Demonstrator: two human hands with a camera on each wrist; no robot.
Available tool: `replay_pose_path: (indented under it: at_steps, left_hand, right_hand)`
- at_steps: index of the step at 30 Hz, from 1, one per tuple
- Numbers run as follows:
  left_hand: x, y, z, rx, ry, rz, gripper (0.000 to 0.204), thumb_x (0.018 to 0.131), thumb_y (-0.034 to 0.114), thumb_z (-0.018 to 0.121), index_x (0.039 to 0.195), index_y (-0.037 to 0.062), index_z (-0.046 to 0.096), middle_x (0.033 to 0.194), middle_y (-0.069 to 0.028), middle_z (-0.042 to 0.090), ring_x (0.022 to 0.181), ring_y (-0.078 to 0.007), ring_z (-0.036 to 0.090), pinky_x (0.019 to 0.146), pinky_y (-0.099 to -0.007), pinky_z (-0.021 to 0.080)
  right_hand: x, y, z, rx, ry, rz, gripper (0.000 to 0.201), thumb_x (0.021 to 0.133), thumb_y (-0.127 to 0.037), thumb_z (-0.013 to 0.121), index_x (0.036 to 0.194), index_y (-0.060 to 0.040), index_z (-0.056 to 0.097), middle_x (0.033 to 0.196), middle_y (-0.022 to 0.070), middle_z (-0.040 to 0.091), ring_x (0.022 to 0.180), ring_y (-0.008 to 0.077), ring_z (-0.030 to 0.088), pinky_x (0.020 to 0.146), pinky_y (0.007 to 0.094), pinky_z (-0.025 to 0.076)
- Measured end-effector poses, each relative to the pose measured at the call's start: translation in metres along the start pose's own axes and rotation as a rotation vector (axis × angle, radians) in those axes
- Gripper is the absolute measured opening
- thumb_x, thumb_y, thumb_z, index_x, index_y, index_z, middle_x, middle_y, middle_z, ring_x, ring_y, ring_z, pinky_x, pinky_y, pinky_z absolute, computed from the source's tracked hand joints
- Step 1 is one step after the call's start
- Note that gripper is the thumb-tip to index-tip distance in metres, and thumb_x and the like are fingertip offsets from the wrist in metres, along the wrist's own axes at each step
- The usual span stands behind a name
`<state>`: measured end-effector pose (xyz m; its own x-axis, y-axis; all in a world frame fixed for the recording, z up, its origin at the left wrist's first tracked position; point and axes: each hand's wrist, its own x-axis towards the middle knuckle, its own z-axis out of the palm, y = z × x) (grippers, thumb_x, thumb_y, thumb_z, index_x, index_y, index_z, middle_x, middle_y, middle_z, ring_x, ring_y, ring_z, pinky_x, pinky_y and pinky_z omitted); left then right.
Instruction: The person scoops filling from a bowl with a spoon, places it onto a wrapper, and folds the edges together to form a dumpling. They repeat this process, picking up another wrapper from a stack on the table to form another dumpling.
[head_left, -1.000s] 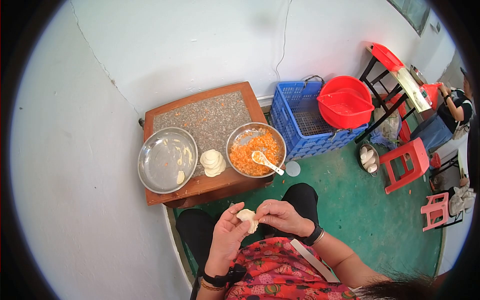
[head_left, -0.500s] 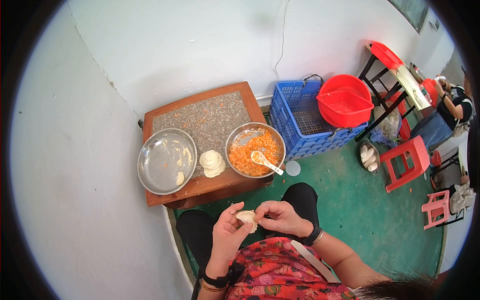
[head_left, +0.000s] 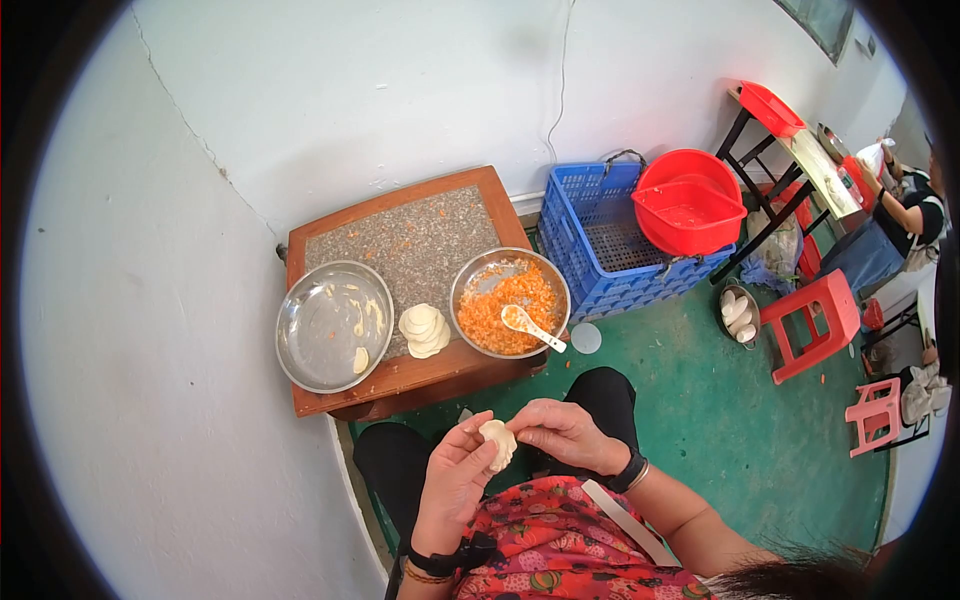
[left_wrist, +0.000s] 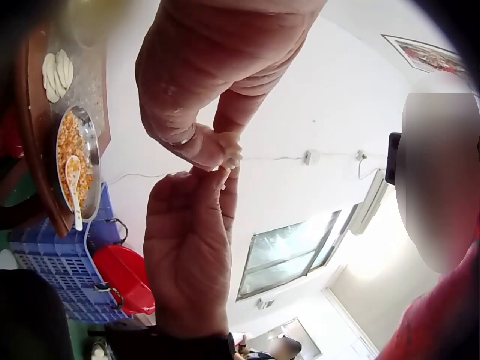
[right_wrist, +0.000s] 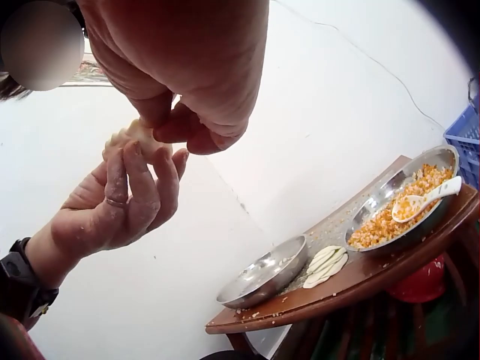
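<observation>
A pale, pleated dumpling (head_left: 497, 447) is held up over the person's lap. My left hand (head_left: 459, 474) grips it between thumb and fingers. From the other side, my right hand (head_left: 566, 436) pinches the dumpling's edge with thumb and forefinger. In the right wrist view, the crimped rim of the dumpling (right_wrist: 120, 140) shows above the left fingers. On the low table lie a stack of round wrappers (head_left: 425, 330), a steel bowl of orange filling (head_left: 490, 315) with a white spoon (head_left: 533, 328) in it, and a steel plate (head_left: 300, 350) holding a few dough pieces.
The wooden table (head_left: 400, 385) with a speckled top stands against the wall. Right of it is a blue crate (head_left: 600, 240) with red basins (head_left: 690, 225) on it. Farther right are a red stool (head_left: 815, 330) and another person (head_left: 905, 215) at a table.
The dumpling has been turned in the left fingers, and its pleated side now faces up more. The right fingers have shifted along its edge. In the background, the other person lifts something white.
</observation>
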<state>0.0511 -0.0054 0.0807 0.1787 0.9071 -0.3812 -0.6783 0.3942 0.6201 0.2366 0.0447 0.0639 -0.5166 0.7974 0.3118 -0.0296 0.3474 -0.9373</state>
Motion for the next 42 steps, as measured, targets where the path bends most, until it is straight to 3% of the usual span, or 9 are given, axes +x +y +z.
replay_pose_path:
  at_steps: [2,8,23,36,42]
  left_hand:
    - [0.0007,-0.0009,0.0009,0.000,-0.004,-0.010,0.038,0.086,0.002,0.058,0.122,-0.0013,0.048,0.099,-0.0109,0.060,0.082,-0.0196,0.063,0.055,-0.0313,0.056]
    - [0.0009,-0.0022,-0.0005,0.011,-0.006,-0.012,0.038,0.085,0.002,0.058,0.122,-0.0019,0.048,0.099,-0.0112,0.060,0.082,-0.0191,0.063,0.055,-0.0308,0.056]
    - [-0.0004,-0.0049,0.0020,0.163,0.014,0.148,0.039,0.081,-0.001,0.064,0.118,-0.0020,0.051,0.102,-0.0107,0.060,0.088,-0.0176,0.061,0.076,-0.0281,0.052]
    - [-0.0005,-0.0042,0.0024,0.105,0.021,0.088,0.033,0.087,0.003,0.057,0.119,-0.0027,0.052,0.103,-0.0108,0.061,0.086,-0.0178,0.062,0.067,-0.0286,0.054]
    - [0.0002,-0.0007,0.0005,0.035,-0.008,-0.014,0.032,0.089,0.005,0.054,0.120,-0.0026,0.051,0.101,-0.0113,0.062,0.082,-0.0177,0.063,0.060,-0.0301,0.055]
  right_hand:
    - [-0.0008,0.0003,-0.0006,0.003,-0.019,-0.014,0.017,0.085,-0.006,0.061,0.101,-0.0039,0.064,0.091,0.0078,0.062,0.083,0.0202,0.060,0.071,0.0290,0.048]
    - [-0.0001,-0.0017,-0.0017,-0.013,-0.046,-0.037,0.014,0.084,-0.006,0.062,0.097,-0.0048,0.065,0.090,0.0078,0.062,0.082,0.0209,0.060,0.071,0.0297,0.048]
    - [-0.0046,-0.0012,0.0003,0.103,-0.024,0.073,0.011,0.083,-0.005,0.063,0.093,-0.0036,0.063,0.088,0.0057,0.063,0.081,0.0168,0.060,0.071,0.0280,0.047]
    - [-0.0039,-0.0063,-0.0023,0.003,-0.023,0.107,0.015,0.086,-0.008,0.060,0.100,-0.0033,0.063,0.089,0.0071,0.063,0.081,0.0184,0.060,0.071,0.0283,0.047]
    - [-0.0013,-0.0021,-0.0044,-0.041,0.001,-0.017,0.016,0.085,-0.007,0.062,0.100,-0.0030,0.064,0.089,0.0083,0.063,0.082,0.0213,0.061,0.071,0.0293,0.048]
